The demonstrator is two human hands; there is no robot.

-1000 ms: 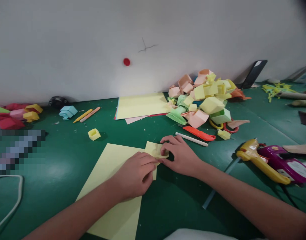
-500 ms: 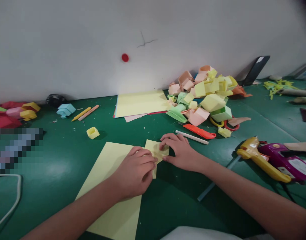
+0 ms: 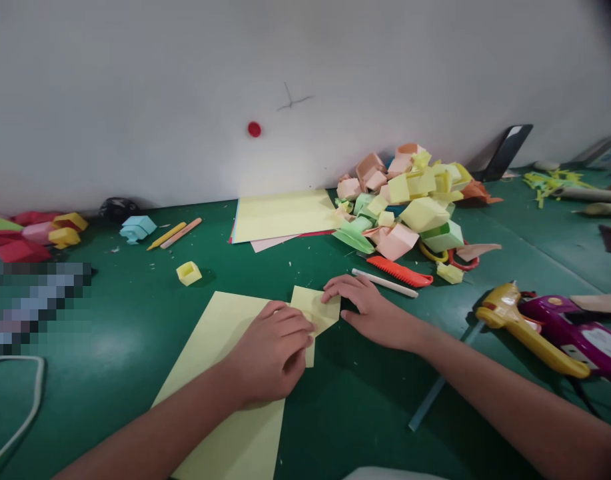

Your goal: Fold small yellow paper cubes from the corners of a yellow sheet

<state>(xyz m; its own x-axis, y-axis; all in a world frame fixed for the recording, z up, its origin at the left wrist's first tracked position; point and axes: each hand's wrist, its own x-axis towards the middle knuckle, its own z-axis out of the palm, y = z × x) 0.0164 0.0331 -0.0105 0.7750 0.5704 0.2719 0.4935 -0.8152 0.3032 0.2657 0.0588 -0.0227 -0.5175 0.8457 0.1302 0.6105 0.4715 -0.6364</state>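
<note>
A small cut piece of pale yellow paper (image 3: 308, 303) lies on the green table between my hands. My left hand (image 3: 270, 350) is closed, its fingers curled together and gripping the piece's left side; the fingertips partly cover the paper. On the far right corner rest the fingertips of my right hand (image 3: 368, 310), with the thumb apart at the right edge. Beneath my left hand and forearm is a large pale yellow sheet (image 3: 210, 340). A small yellow folded paper box (image 3: 188, 273) sits beyond it to the left.
Folded paper pieces (image 3: 425, 213) are heaped at the back right, with an orange cutter (image 3: 400, 271) and a white stick (image 3: 385, 283) before them. A yellow glue gun (image 3: 530, 330) lies right. Stacked sheets (image 3: 285, 213) lie by the wall, two pencils (image 3: 174, 235) to their left.
My right thumb has come off the small paper and moved slightly right, showing more of the piece. My left hand stays on it. The whole view has shifted a little.
</note>
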